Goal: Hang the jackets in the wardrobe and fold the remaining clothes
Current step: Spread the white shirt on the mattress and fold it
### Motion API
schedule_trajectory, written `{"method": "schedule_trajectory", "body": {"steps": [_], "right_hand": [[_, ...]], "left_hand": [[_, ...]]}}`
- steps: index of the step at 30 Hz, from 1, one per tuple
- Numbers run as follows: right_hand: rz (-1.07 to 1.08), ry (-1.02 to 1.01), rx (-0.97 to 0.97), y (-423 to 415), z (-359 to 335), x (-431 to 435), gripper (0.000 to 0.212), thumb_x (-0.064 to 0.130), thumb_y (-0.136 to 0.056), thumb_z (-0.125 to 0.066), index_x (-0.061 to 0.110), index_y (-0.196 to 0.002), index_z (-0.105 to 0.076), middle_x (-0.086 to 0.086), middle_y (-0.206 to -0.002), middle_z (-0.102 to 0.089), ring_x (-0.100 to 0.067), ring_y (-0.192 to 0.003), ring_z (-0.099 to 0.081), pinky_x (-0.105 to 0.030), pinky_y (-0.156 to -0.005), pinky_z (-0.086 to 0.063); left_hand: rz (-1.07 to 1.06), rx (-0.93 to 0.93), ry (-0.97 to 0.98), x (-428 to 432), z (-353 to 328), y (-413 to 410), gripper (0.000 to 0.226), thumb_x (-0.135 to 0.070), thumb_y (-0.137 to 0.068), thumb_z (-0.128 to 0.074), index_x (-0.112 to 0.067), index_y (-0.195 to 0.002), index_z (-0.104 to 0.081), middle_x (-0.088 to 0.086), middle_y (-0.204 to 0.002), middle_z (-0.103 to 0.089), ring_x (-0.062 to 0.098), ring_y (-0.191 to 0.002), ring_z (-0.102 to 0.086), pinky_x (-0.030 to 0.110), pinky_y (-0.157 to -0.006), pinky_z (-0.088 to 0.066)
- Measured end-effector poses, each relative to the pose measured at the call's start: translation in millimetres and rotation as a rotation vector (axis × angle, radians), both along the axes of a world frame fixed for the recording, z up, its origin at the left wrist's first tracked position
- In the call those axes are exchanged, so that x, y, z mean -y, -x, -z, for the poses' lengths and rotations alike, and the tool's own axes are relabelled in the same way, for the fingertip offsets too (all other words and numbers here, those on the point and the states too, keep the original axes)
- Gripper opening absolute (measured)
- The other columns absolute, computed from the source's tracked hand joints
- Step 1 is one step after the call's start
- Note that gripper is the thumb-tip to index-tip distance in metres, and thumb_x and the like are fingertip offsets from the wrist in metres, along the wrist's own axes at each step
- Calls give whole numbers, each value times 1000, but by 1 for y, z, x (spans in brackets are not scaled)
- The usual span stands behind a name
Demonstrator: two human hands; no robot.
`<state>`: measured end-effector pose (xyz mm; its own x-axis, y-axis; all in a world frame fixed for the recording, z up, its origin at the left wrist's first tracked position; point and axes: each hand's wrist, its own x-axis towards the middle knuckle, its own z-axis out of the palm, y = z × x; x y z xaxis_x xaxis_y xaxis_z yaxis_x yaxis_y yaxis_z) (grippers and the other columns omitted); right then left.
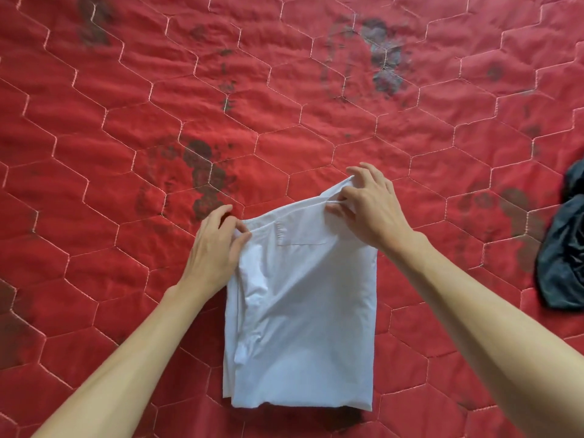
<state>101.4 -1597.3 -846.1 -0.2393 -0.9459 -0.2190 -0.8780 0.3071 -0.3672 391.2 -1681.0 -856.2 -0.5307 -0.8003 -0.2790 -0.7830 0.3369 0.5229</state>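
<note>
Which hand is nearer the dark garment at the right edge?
Right. The right hand pinches the far right corner of the white shirt, closer to the dark garment; the left hand pinches its opposite corner, farther left.

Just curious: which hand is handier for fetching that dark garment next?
Probably the right hand: the dark garment lies on its side; the left hand is farther off. Both pinch the white shirt.

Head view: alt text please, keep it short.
The left hand and right hand pinch the far corners of a folded white garment lying on a red quilted bedspread. A dark crumpled cloth lies at the frame's right edge.
</note>
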Motion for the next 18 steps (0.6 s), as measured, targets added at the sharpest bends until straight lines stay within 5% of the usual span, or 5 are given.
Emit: {"method": "schedule_trajectory", "body": {"steps": [3, 7, 10, 14, 18], "right_hand": [[-25, 55, 53, -5, 6, -3, 19, 32, -90, -67, 16, -96, -77, -21, -143, -50, -42, -142, -34, -54, -107, -32], [-41, 44, 20, -6, 14, -12, 14, 28, -90, -69, 19, -98, -76, -23, -145, -48, -43, -143, -34, -54, -110, -29], [-31, 8, -38, -3, 17, -10, 20, 31, -91, -66, 15, -99, -75, -22, -144, -49, -42, -143, -33, -53, -111, -26], [85, 57, -95, -18, 14, -5, 20, 12, -89, -64, 7, -109, -66, -25, -154, -36, -43, -146, -27, -52, -113, -25], [140, 266, -144, -53, 9, -25, 53, -4, -79, -64, 9, -130, -55, -19, -159, -29, -34, -145, -31, -47, -112, -29]], "left_hand": [[94, 64, -18, -5, -1, 8, 32, -37, -90, -69, -19, -116, -63, 15, -154, -35, 31, -141, -34, 48, -114, -32], [58, 127, -7, -6, -1, 12, 22, -28, -84, -77, -10, -89, -66, 19, -150, -40, 38, -137, -39, 50, -109, -35], [-52, 139, -25, 1, -3, 0, 25, -31, -83, -78, -10, -87, -65, 15, -146, -46, 35, -131, -44, 49, -105, -39], [-161, 124, 15, -3, -5, -5, 24, -22, -87, -74, -10, -105, -66, 11, -138, -49, 32, -127, -47, 43, -102, -41], [-26, -1, 300, -33, -4, 8, 40, 1, -89, -60, -3, -129, -58, 22, -141, -48, 39, -132, -46, 53, -108, -39]]}}
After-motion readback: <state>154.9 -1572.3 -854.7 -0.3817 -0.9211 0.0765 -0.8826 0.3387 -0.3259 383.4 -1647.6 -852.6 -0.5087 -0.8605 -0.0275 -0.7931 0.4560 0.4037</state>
